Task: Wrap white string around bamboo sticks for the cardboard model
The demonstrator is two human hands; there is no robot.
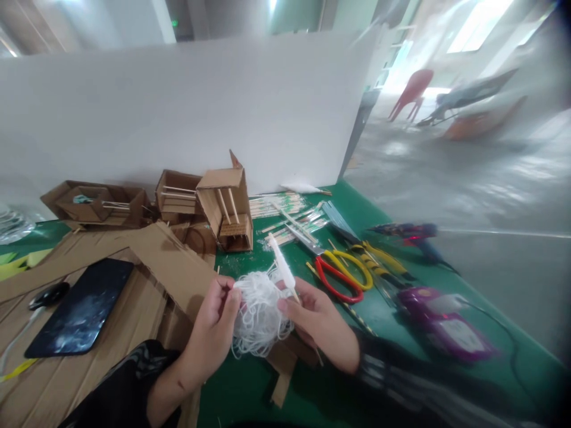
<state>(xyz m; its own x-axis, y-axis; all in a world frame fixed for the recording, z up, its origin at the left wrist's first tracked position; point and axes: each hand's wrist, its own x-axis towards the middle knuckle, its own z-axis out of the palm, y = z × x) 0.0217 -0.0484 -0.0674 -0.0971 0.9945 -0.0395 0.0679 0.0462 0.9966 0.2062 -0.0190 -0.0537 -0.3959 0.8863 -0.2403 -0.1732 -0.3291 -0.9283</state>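
A loose tangle of white string [259,318] hangs between my two hands above the green table. My left hand [219,315] pinches the tangle at its upper left edge, thumb against the fingers. On the other side, my right hand [319,321] has its fingers closed round a thin stick [318,355], whose upper part is thickly wound with white string [282,264]. This wound part tilts up and to the left, and the bare end points down below the palm. Under the hands lies a small brown cardboard piece [284,380].
Cardboard boxes [225,208] stand along the white panel. A black tablet [82,306] and mouse [49,295] lie on cardboard at left. Right of my hands are red-handled scissors [339,279], yellow-handled tools [379,261], wrapped sticks [279,205], a glue gun [413,235] and a purple device [446,324].
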